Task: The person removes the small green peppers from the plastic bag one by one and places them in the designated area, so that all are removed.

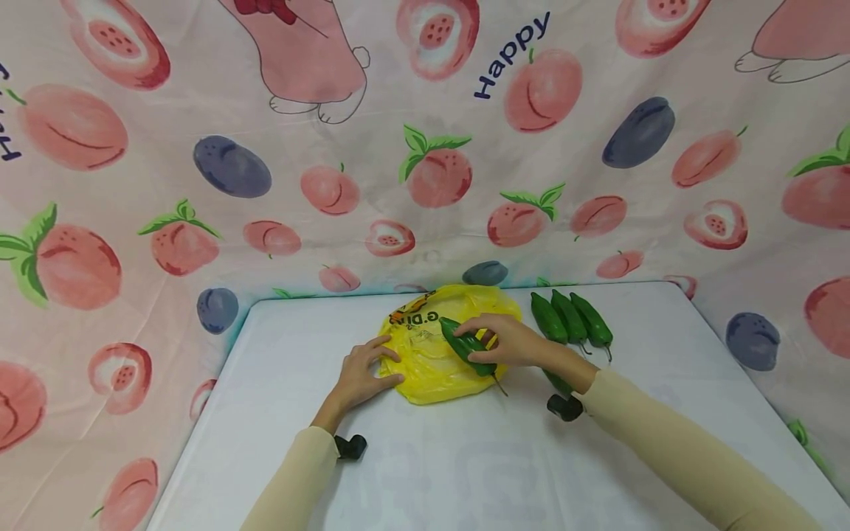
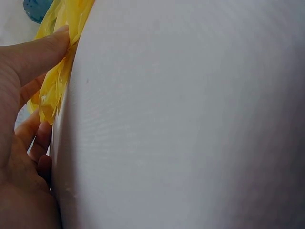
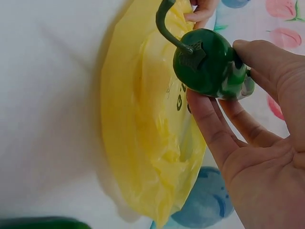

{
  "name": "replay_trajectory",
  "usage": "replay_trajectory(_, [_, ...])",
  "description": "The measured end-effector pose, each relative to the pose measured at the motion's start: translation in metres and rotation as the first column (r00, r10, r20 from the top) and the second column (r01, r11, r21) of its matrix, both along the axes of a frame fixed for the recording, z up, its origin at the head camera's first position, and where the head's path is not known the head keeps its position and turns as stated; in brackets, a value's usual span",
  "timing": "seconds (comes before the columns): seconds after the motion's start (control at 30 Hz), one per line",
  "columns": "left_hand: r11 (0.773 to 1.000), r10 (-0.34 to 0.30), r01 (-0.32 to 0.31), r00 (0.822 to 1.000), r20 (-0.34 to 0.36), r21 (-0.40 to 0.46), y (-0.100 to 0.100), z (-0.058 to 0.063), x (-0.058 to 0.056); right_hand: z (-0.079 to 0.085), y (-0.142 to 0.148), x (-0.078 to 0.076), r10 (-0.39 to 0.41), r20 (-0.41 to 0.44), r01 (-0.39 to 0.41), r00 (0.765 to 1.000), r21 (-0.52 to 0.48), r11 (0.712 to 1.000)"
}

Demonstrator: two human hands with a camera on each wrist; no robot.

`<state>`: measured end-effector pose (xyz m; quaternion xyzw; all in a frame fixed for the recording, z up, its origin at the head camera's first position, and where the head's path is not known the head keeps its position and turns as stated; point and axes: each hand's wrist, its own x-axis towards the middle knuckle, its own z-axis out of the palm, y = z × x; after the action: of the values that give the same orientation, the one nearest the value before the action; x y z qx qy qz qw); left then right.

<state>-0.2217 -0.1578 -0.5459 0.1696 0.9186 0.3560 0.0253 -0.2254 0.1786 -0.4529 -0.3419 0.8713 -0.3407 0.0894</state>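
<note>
My right hand [image 1: 508,341] holds a green chili pepper [image 1: 466,346] between thumb and fingers, over the yellow plastic bag [image 1: 418,383]. The pepper's stem points toward me; in the right wrist view its stem end [image 3: 202,62] faces the camera. My left hand [image 1: 361,376] rests at the bag's left edge with fingers spread, and in the left wrist view its thumb [image 2: 45,55] touches the crumpled yellow plastic [image 2: 59,86]. The bag lies flat, dark printing on its far part.
Three more green peppers [image 1: 571,318] lie side by side at the back right of the white table [image 1: 438,464]. Another green pepper [image 1: 556,381] shows partly under my right wrist. A fruit-print cloth [image 1: 372,162] hangs behind the table.
</note>
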Motion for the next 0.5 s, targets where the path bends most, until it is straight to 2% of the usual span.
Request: replay_trajectory(0.5, [1.000,-0.003,0.003,1.000,-0.005,-0.001,0.000,0.000,0.000,0.001,0.046,0.023,-0.081,0.000,0.080,0.997,-0.039,0.996])
